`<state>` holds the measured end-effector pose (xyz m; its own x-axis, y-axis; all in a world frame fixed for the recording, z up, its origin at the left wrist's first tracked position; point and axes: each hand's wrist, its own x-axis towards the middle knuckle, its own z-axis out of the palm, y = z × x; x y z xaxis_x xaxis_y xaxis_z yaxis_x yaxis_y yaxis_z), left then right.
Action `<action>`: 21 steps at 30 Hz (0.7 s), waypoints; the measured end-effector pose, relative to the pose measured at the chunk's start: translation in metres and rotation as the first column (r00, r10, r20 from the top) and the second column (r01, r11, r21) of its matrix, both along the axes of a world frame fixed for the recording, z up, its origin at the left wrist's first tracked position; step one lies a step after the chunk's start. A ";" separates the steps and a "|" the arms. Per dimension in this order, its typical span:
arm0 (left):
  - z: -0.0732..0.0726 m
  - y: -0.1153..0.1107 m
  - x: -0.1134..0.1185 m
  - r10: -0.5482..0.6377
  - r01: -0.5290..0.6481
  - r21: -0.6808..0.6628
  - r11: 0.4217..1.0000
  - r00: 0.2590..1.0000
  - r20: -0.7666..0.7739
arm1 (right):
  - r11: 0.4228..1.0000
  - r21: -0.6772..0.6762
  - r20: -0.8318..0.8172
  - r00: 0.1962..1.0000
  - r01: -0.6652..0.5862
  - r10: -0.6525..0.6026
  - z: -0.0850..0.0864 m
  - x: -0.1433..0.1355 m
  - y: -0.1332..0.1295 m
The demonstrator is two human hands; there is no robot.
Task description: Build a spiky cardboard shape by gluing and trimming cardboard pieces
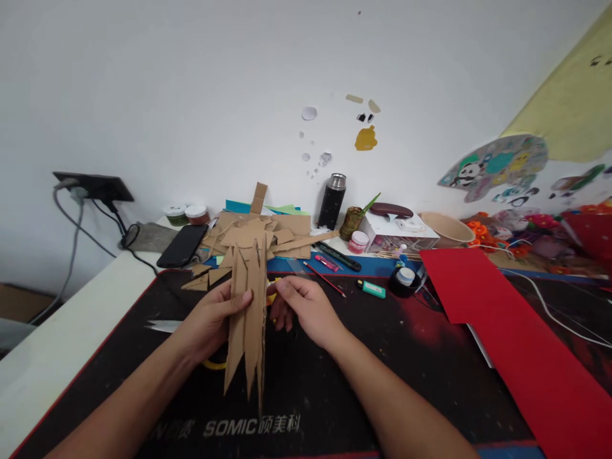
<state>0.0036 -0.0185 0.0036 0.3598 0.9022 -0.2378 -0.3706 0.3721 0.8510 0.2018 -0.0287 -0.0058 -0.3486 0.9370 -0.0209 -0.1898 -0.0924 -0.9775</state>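
My left hand is closed around a piece built of layered cardboard strips, its thumb pressed on the front face. The piece stands roughly upright above the dark mat, with jagged, pointed ends at top and bottom. Close to its right edge is my right hand, thumb and forefinger pinched together and the other fingers curled. What it pinches, if anything, is too small to make out. A bit of something yellow shows behind the cardboard, partly hidden. Scissor blades poke out left of my left wrist.
Cardboard scraps are heaped at the back, beside a phone and a black thermos. A box cutter, a pencil and a green-labelled small item lie right of centre. Red card covers the right side.
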 end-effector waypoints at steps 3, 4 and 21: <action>0.000 -0.003 0.004 -0.040 0.040 0.002 0.999 0.999 0.024 | 0.999 -0.013 -0.029 0.999 -0.032 0.031 -0.002 -0.002 0.000; 0.000 -0.003 0.004 -0.050 0.051 0.000 0.999 0.998 0.026 | 0.999 -0.018 -0.036 0.999 -0.034 0.033 -0.003 -0.003 0.000; -0.002 -0.004 0.005 -0.083 0.083 0.021 0.996 0.997 -0.004 | 0.996 -0.036 -0.064 0.995 -0.082 0.079 -0.007 -0.009 -0.004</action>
